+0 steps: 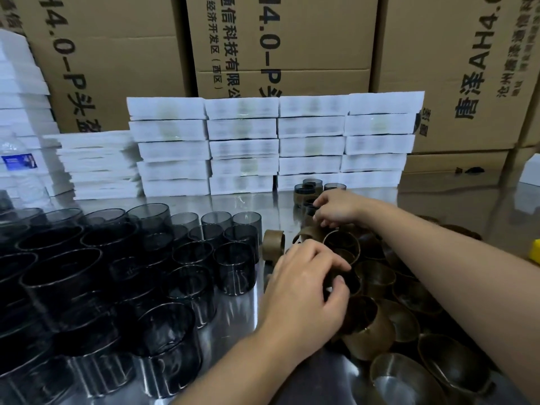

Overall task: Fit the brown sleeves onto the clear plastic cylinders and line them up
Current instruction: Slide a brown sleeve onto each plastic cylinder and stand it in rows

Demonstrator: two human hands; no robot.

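Both hands work among brown sleeves on a steel table.

The left hand (304, 285) lies palm down, fingers curled around a sleeve (340, 283) at the pile's near edge. The right hand (339, 207), arm stretched across the pile, pinches a sleeved cylinder (309, 210) at the far end, just beside three finished ones (312, 188). Dozens of bare cylinders (233, 270), too many to count, stand upright on the table (257, 302) to the left; the loose sleeves (380, 317), also uncounted, crowd the right. Five-high stacks of white boxes (242, 147) line the back.
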